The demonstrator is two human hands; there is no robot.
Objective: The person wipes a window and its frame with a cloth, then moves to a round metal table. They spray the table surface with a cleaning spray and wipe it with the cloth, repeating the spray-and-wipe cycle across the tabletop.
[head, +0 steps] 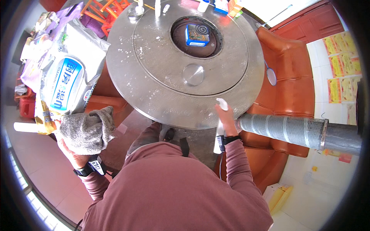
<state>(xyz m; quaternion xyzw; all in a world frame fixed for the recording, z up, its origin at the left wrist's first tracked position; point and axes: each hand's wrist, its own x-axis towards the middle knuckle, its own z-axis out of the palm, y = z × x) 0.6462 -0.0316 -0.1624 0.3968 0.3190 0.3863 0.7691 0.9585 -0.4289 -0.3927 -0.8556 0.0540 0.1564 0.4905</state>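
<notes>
My left hand (70,151) holds a crumpled grey cloth (86,130), a large silver and white pack of cleaning wipes (69,83), a gold package (43,115) and a white cylindrical thing (26,127). Over the near right edge of the round metal-topped table (162,95), my right hand (227,118) is closed around a white spray bottle (222,104) with its nozzle towards the table. White specks and droplets dot the tabletop. A round metal lid (193,74) lies near its middle, and a blue tin with a mosquito coil (197,35) sits in the round recess beyond.
A wrapped metal pipe (283,128) runs right from the table's edge. Orange leather sofas (292,92) stand at right, with a racket-like thing (271,76) on one. A glass ashtray (136,13), a white bottle (157,8) and boxes stand at the table's far side. Red stools (108,11) are beyond.
</notes>
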